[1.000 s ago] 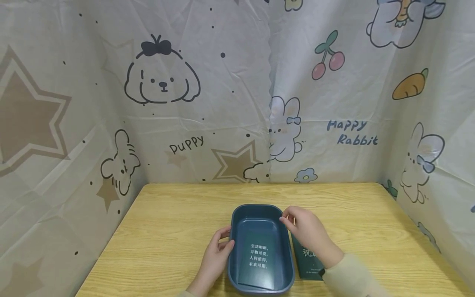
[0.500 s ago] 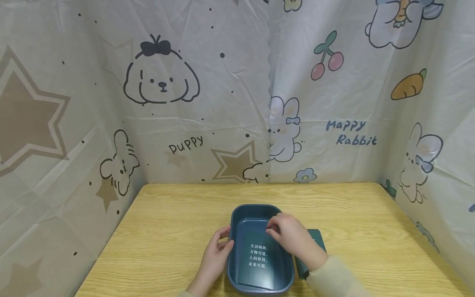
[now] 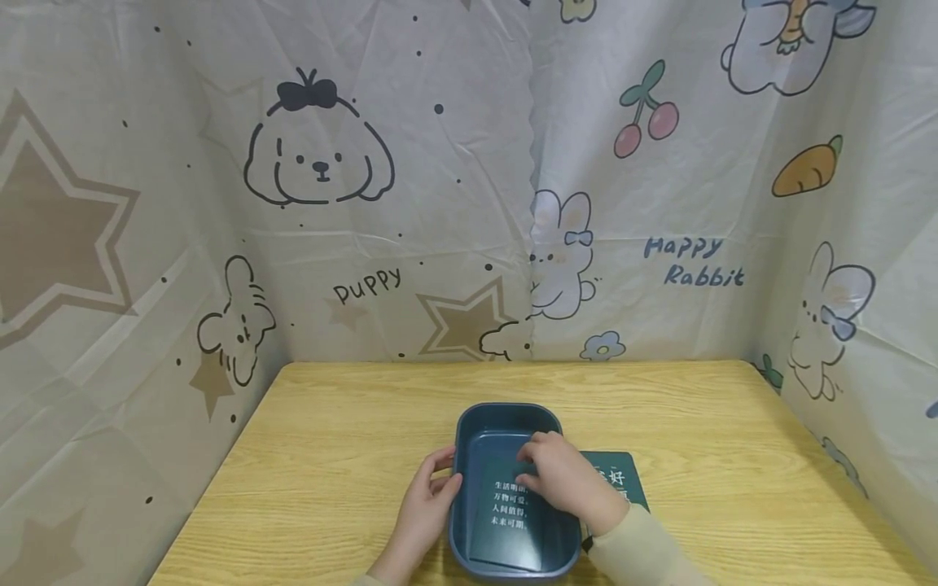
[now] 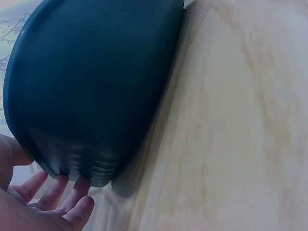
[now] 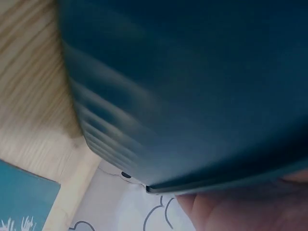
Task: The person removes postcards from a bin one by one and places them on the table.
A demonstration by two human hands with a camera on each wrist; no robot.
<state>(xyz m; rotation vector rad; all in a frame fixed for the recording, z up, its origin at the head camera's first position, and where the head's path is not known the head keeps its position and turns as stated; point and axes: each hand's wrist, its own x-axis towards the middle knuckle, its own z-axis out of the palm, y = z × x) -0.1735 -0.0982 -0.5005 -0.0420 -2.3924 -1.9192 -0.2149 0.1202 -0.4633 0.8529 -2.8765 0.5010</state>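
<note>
A dark blue-green plastic tub (image 3: 470, 429) stands on the wooden table, with a dark green book (image 3: 506, 545) lying flat in it, white characters on its cover. My left hand (image 3: 428, 492) holds the tub's left wall, thumb at the rim and fingers along the outside; the left wrist view shows those fingers (image 4: 79, 190) by the ribbed outer wall. My right hand (image 3: 560, 480) reaches over the right rim into the tub, bent fingers and thumb apart above the book's upper right part. That corner of the book is hidden beneath it. In the right wrist view the tub wall hides most of this hand.
A second green book (image 3: 621, 476) with white characters lies on the table (image 3: 352, 431) just right of the tub, partly under my right forearm. Behind and beside the table hangs a cream cloth (image 3: 454, 163) printed with cartoon animals.
My right hand has moved left and down from the right rim to over the book inside the tub, uncovering part of the second book. The left hand has stayed on the tub.
</note>
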